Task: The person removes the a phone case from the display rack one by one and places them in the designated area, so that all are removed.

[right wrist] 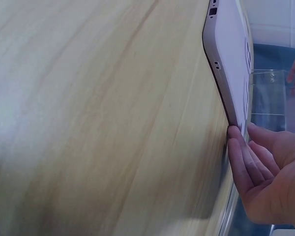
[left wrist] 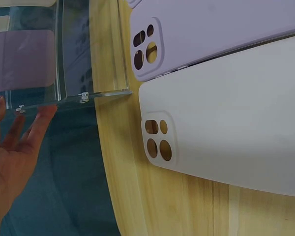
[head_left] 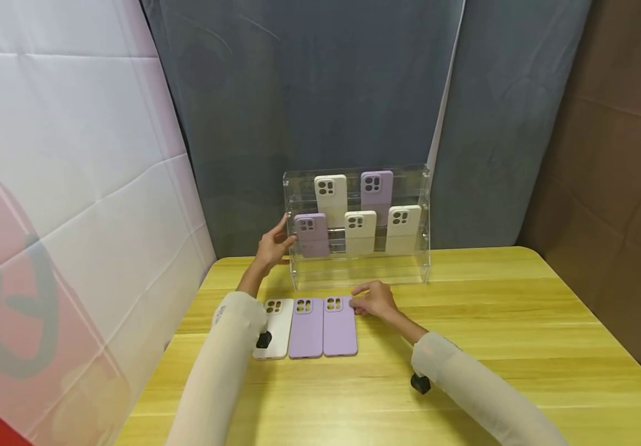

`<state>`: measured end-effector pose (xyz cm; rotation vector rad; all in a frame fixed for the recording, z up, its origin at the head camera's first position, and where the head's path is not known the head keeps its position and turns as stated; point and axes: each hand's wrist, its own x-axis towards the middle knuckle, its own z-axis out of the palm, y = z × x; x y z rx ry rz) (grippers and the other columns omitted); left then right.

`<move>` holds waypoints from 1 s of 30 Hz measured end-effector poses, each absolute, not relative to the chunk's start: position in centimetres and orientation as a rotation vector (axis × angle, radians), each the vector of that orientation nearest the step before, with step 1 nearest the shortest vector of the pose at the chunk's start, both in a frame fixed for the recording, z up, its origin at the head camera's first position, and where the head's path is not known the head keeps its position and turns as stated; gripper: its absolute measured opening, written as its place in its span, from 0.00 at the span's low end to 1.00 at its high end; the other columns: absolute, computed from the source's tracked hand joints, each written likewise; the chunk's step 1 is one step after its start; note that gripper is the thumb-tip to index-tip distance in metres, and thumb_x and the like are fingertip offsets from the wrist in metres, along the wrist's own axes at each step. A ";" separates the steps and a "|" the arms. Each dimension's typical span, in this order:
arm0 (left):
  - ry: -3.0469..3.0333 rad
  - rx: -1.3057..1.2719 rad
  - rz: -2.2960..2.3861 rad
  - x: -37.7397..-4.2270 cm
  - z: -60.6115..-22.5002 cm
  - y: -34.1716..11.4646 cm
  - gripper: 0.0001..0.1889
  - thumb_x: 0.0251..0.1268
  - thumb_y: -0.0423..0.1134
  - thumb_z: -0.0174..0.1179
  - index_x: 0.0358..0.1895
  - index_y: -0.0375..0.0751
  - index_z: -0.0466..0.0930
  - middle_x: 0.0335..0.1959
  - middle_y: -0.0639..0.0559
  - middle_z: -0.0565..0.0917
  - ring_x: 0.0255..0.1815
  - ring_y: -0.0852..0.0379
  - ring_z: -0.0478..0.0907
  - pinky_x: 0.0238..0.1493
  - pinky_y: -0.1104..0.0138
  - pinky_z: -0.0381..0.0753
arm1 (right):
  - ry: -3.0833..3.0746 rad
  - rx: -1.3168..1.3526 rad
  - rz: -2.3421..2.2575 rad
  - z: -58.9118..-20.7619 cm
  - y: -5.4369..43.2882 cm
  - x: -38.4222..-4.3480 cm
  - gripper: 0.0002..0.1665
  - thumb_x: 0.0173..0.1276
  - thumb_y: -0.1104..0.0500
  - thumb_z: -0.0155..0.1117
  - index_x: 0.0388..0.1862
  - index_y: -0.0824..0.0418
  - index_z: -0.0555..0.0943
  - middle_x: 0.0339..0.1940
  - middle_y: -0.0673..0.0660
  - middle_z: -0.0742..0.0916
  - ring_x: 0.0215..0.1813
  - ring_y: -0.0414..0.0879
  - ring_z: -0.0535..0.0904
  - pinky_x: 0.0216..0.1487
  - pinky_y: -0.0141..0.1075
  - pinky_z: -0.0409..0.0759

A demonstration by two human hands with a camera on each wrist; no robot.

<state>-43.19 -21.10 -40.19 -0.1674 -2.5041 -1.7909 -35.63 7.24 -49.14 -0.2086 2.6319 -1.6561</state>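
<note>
A clear acrylic display rack (head_left: 359, 272) stands at the back of the table, bearing white and purple phone cases on two tiers. My left hand (head_left: 273, 248) is at its left side; in the left wrist view, the fairly straight fingers (left wrist: 42, 120) touch the side panel. In front of the rack lie a white phone case (head_left: 279, 322), a purple phone case (head_left: 306, 331) and another purple phone case (head_left: 340, 331) side by side, camera cutouts toward the rack. My right hand (head_left: 375, 299) pinches the upper right corner of the rightmost purple case (right wrist: 231, 59) between thumb and fingers.
The upper tier has a white case (head_left: 331, 195) and a purple case (head_left: 376, 192). Below are a purple case (head_left: 311, 235) and two white ones. A wooden table (head_left: 493, 322) extends to both sides, with grey curtain (head_left: 326, 87) behind the rack.
</note>
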 end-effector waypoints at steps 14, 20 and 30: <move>-2.488 -0.165 -1.819 -43.3 -40.4 -21.1 0.38 0.80 0.39 0.57 0.84 0.68 0.50 0.78 0.31 0.65 0.73 0.33 0.70 0.56 0.36 0.83 | 2.599 -0.301 -1.677 -49.1 8.2 -35.6 0.15 0.61 0.69 0.79 0.46 0.73 0.89 0.28 0.65 0.91 0.28 0.57 0.90 0.27 0.39 0.91; -2.493 -0.173 -1.818 -43.3 -40.1 -21.1 0.38 0.80 0.39 0.57 0.84 0.68 0.50 0.78 0.30 0.64 0.74 0.32 0.69 0.57 0.36 0.82 | 2.612 -0.317 -1.689 -48.3 9.1 -35.8 0.16 0.62 0.68 0.78 0.48 0.74 0.88 0.33 0.66 0.91 0.32 0.59 0.91 0.32 0.43 0.92; -2.490 -0.158 -1.851 -43.1 -39.9 -21.2 0.38 0.81 0.38 0.57 0.84 0.70 0.50 0.79 0.30 0.62 0.75 0.31 0.66 0.59 0.33 0.79 | 2.633 -0.425 -1.696 -46.9 11.5 -36.2 0.19 0.65 0.69 0.75 0.52 0.78 0.84 0.39 0.69 0.91 0.38 0.62 0.91 0.40 0.49 0.92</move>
